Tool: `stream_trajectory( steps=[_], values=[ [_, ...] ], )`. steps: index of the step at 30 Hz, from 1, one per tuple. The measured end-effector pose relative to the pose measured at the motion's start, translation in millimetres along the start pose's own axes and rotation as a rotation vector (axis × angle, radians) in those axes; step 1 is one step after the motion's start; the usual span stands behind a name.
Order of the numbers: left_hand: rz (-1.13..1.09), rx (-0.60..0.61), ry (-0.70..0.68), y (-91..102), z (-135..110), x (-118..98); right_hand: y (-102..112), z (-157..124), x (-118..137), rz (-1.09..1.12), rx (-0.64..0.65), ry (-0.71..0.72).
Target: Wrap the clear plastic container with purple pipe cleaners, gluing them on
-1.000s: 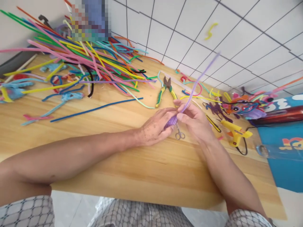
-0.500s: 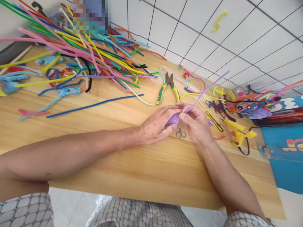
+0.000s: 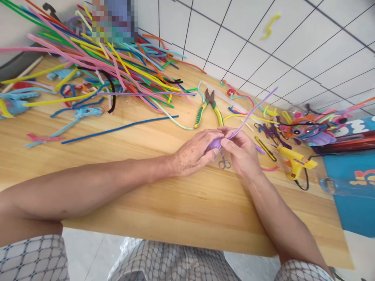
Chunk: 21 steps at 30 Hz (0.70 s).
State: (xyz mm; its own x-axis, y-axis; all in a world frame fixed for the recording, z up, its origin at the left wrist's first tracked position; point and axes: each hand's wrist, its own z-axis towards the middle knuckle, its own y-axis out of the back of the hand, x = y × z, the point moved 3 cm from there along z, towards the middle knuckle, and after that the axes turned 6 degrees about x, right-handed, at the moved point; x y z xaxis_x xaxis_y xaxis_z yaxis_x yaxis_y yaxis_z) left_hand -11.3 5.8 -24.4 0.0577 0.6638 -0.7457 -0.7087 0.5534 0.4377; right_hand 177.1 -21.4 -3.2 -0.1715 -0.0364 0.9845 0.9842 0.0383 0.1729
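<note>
Between my two hands is a purple pipe cleaner coil [image 3: 215,144], wound into a small rounded bundle. My left hand [image 3: 196,153] is closed around its left side, fingers over the top and thumb below. My right hand [image 3: 238,146] pinches the purple pipe cleaner [image 3: 254,109] where it leaves the bundle; its free end sticks up to the right. The fingertips hide part of the coil. Small scissors [image 3: 224,164] lie just below the hands, their blades partly covered. Pliers [image 3: 209,104] with green and yellow handles lie open behind the hands.
A large heap of coloured pipe cleaners [image 3: 117,70] covers the back left. On the right are a yellow glue gun [image 3: 295,162], a yellow cutter knife [image 3: 265,149] and a colourful pipe cleaner figure [image 3: 310,130]. A blue pipe cleaner [image 3: 120,129] lies left. A tiled wall [image 3: 234,39] stands behind.
The free end of the purple pipe cleaner has swung slightly left. My left thumb has shifted a little on the bundle, and both hands keep their hold. The view has moved slightly.
</note>
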Motion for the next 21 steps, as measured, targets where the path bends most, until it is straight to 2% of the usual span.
stream_trajectory(
  steps=[4,10,18,21],
  values=[
    [-0.028,-0.017,0.038,1.5,0.9,0.6,0.6,0.4,-1.4,-0.026,-0.024,0.009],
    [-0.078,0.038,0.14,4.9,4.1,0.1,-0.9,0.3,-2.5,0.02,-0.027,-0.013],
    [-0.122,0.008,0.163,3.5,3.4,1.6,-1.0,-0.7,-3.2,0.037,-0.013,-0.036],
    [-0.102,0.001,0.158,3.9,3.0,0.8,1.6,0.0,-0.7,-0.001,-0.049,-0.022]
  ],
)
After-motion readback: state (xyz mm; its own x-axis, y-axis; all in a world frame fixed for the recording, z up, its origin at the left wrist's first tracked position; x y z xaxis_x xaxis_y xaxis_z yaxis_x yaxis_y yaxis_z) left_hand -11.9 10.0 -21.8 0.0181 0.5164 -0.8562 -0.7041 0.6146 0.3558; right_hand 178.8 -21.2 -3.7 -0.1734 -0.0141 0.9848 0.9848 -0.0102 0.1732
